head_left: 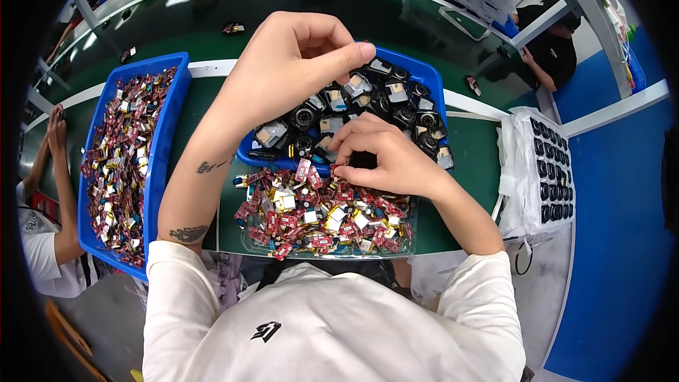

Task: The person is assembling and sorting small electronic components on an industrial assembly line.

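Note:
My left hand (300, 64) is raised over the far left part of a blue bin (440, 88), its fingers curled in toward the thumb. Whatever it may hold is hidden. Black watch-like casings (305, 117) with grey and tan inner parts fill that bin. Lower down, my right hand (385, 155) is closed in a pinch at the bin's near edge, with a small red circuit board (335, 168) at the thumb tip. Just below it, a clear shallow tray (407, 249) bears a heap of red circuit boards (283, 221) with white and yellow pieces.
A long blue bin (182, 85) of similar small boards stands at the left. To the right, a stack of white trays (520, 170) carries rows of black parts. A green conveyor (283, 0) with scattered parts runs beyond. Other people sit at the left and far right.

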Tool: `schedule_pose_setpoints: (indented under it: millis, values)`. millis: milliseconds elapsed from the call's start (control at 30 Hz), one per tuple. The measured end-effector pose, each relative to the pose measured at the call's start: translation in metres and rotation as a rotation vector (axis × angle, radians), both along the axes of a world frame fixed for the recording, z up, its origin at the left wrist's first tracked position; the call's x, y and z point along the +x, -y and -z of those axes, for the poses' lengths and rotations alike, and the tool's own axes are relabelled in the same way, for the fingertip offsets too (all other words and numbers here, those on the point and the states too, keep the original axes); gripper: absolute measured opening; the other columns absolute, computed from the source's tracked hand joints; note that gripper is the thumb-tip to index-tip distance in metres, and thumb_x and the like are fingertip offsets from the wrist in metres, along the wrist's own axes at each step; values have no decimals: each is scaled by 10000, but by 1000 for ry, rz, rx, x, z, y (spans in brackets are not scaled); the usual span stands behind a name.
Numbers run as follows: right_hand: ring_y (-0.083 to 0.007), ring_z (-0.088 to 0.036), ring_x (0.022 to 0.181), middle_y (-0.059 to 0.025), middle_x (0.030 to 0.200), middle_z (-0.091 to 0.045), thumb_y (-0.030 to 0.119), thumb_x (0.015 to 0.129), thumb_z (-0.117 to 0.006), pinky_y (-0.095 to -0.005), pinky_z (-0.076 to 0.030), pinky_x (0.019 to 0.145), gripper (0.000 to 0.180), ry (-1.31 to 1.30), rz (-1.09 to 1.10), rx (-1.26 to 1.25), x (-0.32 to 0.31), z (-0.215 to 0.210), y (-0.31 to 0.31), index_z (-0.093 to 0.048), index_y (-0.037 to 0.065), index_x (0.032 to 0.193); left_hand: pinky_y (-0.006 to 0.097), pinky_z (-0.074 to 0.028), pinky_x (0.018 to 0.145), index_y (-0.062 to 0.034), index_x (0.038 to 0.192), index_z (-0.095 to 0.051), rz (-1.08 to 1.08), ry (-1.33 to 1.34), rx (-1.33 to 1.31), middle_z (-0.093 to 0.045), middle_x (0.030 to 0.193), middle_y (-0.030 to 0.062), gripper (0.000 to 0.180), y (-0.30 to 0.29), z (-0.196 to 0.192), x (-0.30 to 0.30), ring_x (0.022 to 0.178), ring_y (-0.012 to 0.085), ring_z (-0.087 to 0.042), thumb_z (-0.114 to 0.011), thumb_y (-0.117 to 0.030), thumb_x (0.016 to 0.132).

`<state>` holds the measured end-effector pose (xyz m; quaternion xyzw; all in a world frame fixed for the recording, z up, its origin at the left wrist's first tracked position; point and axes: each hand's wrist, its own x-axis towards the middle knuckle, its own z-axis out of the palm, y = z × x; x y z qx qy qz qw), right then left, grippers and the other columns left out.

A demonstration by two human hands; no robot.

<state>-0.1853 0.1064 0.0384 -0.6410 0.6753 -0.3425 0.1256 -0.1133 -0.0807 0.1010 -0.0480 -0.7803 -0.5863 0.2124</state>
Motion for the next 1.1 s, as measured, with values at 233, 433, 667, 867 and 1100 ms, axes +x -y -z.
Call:
schedule_pose_setpoints:
  millis: [233, 433, 667, 867, 1100]
  values:
    - [-101, -624, 767, -67, 878, -660, 135, 899, -609, -234, -503, 698, 220, 1032, 39, -131, -22, -27, -1, -620, -30, 1044, 283, -459, 708, -17, 889, -703, 270, -253, -448, -657, 796, 85, 194, 5, -12, 8, 762, 192, -606, -684, 26, 701]
    - [-117, -614, 808, -69, 945, -640, 170, 922, -578, -260, -503, 738, 280, 1386, -195, -152, -35, -35, 9, -583, -19, 1127, 270, -461, 672, -14, 822, -706, 153, -349, -449, -629, 802, 71, 158, 0, -15, 9, 785, 184, -588, -734, -2, 667]
    - [-133, -580, 938, -71, 1063, -592, 17, 794, -521, -258, -466, 786, 388, 655, 78, -338, -34, -52, 10, -543, 5, 1181, 252, -436, 648, -19, 797, -659, 49, -291, -436, -620, 809, 57, 76, 2, -10, 5, 751, 139, -559, -712, -57, 758]
    - [-92, -595, 828, -55, 940, -634, 48, 767, -709, -208, -475, 717, 268, 526, 147, -350, -36, -57, 0, -626, -10, 1016, 226, -450, 699, 17, 810, -651, 106, 79, -24, -631, 828, 44, 90, -3, -4, 0, 774, 89, -566, -665, -69, 833]
    - [-74, -610, 761, -54, 850, -652, 39, 808, -694, -199, -503, 672, 108, 658, 192, -453, -38, -55, 1, -646, -28, 877, 226, -463, 743, 32, 864, -663, 152, 33, 21, -649, 862, 60, 94, 1, -1, -1, 811, 95, -585, -635, -58, 863]
